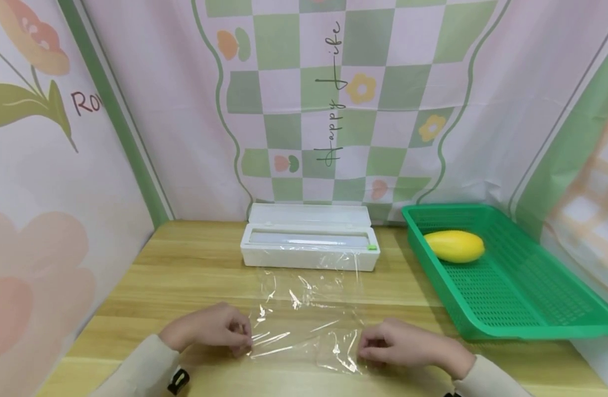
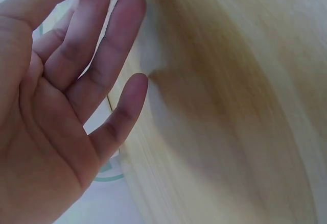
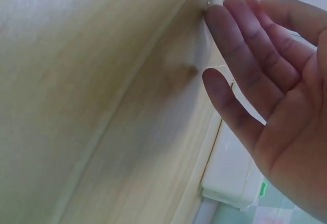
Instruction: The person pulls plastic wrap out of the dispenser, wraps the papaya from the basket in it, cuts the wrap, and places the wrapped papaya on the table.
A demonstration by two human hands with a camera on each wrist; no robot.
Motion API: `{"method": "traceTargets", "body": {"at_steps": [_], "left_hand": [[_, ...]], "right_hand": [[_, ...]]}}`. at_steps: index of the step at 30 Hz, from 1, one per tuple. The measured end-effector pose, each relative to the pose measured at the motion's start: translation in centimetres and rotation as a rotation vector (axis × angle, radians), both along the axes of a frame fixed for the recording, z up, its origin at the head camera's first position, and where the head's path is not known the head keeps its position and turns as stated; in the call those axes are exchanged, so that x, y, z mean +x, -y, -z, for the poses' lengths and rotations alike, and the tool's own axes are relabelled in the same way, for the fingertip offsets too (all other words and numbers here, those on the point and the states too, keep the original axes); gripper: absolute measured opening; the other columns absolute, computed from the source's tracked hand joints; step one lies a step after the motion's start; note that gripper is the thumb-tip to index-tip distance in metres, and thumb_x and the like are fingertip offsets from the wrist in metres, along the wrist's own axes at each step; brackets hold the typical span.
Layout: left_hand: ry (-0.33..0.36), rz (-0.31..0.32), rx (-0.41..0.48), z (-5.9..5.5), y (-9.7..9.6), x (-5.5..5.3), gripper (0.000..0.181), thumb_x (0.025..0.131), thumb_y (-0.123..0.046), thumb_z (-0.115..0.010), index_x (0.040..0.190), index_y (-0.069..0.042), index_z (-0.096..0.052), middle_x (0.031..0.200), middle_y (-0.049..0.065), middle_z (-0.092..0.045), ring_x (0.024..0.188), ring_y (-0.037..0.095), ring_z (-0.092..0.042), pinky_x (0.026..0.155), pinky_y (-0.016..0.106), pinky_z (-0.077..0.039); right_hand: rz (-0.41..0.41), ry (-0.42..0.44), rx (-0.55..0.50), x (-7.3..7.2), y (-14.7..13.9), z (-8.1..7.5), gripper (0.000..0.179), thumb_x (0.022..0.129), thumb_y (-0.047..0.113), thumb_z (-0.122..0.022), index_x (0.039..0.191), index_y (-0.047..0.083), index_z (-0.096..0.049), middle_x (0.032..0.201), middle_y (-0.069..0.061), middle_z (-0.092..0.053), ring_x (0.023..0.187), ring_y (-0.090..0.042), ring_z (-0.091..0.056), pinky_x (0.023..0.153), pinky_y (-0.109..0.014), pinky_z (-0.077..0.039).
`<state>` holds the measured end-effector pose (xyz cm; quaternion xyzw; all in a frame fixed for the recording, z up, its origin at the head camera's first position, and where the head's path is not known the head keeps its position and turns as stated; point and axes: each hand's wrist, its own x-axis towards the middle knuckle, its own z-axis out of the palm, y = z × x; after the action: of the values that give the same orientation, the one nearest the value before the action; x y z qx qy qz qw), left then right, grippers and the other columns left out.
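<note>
A sheet of clear cling film stretches over the table toward me from a white dispenser box, whose lid stands up at the back. My left hand pinches the film's near left corner between thumb and forefinger. At the near right corner, my right hand pinches the film the same way. In the left wrist view the other fingers are loosely bent; the pinch itself is mostly out of frame. The right wrist view shows similarly loose fingers, with film at their tips.
To the right stands a green plastic basket holding a yellow oval fruit. A green cutter slider sits at the box's right end. Patterned cloth hangs behind the wooden table and at both sides.
</note>
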<state>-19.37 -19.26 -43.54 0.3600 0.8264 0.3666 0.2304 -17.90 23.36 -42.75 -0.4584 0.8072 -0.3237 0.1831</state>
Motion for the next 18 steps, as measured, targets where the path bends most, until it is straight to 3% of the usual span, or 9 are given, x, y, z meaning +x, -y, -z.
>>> {"method": "traceTargets", "body": {"at_steps": [2,5,8,11,14,18], "left_hand": [[-0.015,-0.01,0.0,0.01,-0.12,-0.07,0.011,0.094,-0.023,-0.071,0.085,-0.017,-0.07,0.067,-0.011,-0.065,0.059,0.003,-0.061,0.058,0.021,-0.052],[-0.114,-0.008,-0.013,0.19,-0.23,-0.35,0.009,0.09,-0.022,-0.075,0.086,-0.019,-0.068,0.067,-0.012,-0.059,0.059,0.0,-0.053,0.055,0.019,-0.047],[-0.226,-0.032,-0.039,0.44,-0.27,-0.59,0.014,0.086,-0.026,-0.079,0.093,-0.02,-0.069,0.08,-0.011,-0.057,0.072,0.002,-0.051,0.066,0.022,-0.049],[-0.297,-0.071,-0.077,0.63,-0.25,-0.68,0.033,0.083,-0.034,-0.082,0.109,-0.016,-0.07,0.101,-0.008,-0.058,0.092,0.008,-0.054,0.085,0.03,-0.052],[-0.335,-0.102,-0.125,0.8,-0.23,-0.65,0.051,0.08,-0.039,-0.083,0.121,-0.013,-0.067,0.116,-0.006,-0.058,0.108,0.014,-0.053,0.098,0.039,-0.048],[-0.385,-0.114,-0.174,0.84,-0.35,-0.51,0.067,0.076,-0.044,-0.085,0.128,-0.009,-0.062,0.127,0.0,-0.057,0.118,0.021,-0.05,0.104,0.045,-0.044]], "right_hand": [[0.017,0.003,-0.013,0.02,0.01,0.11,0.01,0.101,0.019,-0.061,0.097,0.019,-0.07,0.083,0.016,-0.064,0.07,0.006,-0.056,0.061,-0.02,-0.053],[0.04,0.019,-0.03,0.07,-0.05,0.22,0.006,0.099,0.017,-0.064,0.099,0.018,-0.07,0.086,0.015,-0.067,0.072,0.004,-0.058,0.062,-0.022,-0.054],[0.129,0.018,-0.035,0.15,-0.1,0.26,0.004,0.096,0.018,-0.068,0.1,0.017,-0.068,0.088,0.012,-0.066,0.075,0.0,-0.059,0.064,-0.023,-0.055],[0.294,-0.087,-0.024,0.22,0.04,0.28,0.017,0.092,0.023,-0.074,0.105,0.016,-0.066,0.095,0.009,-0.063,0.084,-0.007,-0.058,0.073,-0.028,-0.056],[0.443,-0.212,0.002,0.23,0.33,0.27,0.037,0.087,0.026,-0.079,0.118,0.012,-0.064,0.112,0.005,-0.062,0.103,-0.017,-0.057,0.088,-0.04,-0.054],[0.477,-0.288,0.063,0.05,0.54,0.49,0.064,0.081,0.034,-0.083,0.134,0.008,-0.058,0.131,-0.001,-0.059,0.121,-0.028,-0.052,0.102,-0.055,-0.045]]}}
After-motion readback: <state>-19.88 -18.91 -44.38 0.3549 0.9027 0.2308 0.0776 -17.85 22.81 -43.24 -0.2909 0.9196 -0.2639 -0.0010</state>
